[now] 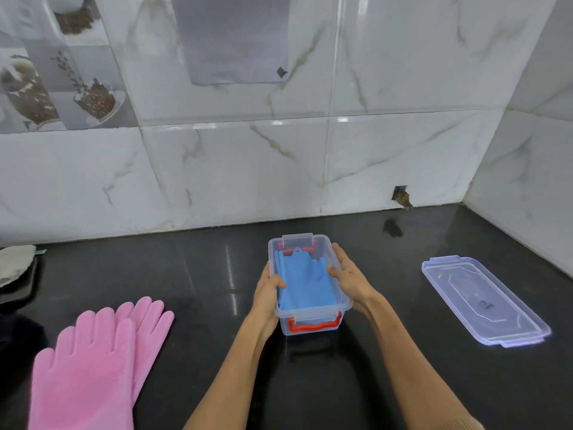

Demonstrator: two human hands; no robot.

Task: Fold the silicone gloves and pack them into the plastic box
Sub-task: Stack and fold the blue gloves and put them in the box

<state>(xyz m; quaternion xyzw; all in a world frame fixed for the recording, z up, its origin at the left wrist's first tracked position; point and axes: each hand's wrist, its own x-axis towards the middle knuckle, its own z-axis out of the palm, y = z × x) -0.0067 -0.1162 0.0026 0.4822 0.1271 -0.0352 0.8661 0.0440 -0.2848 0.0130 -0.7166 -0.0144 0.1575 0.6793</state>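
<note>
We are cupping the clear rectangular plastic box (310, 315) with both hands: the left hand (267, 293) is wrapping its left wall, thumb hooking over the rim onto the folded blue silicone gloves (305, 282), and the right hand (348, 276) is doing likewise on the right wall. The blue gloves are lying creased and bunched inside, filling the floor (one pair seemingly packed). The flat pink silicone gloves (96, 364) are waiting unfolded on the black glossy countertop (201, 274) well to the left, and the translucent plastic lid (483, 301) is resting apart on the right.
</note>
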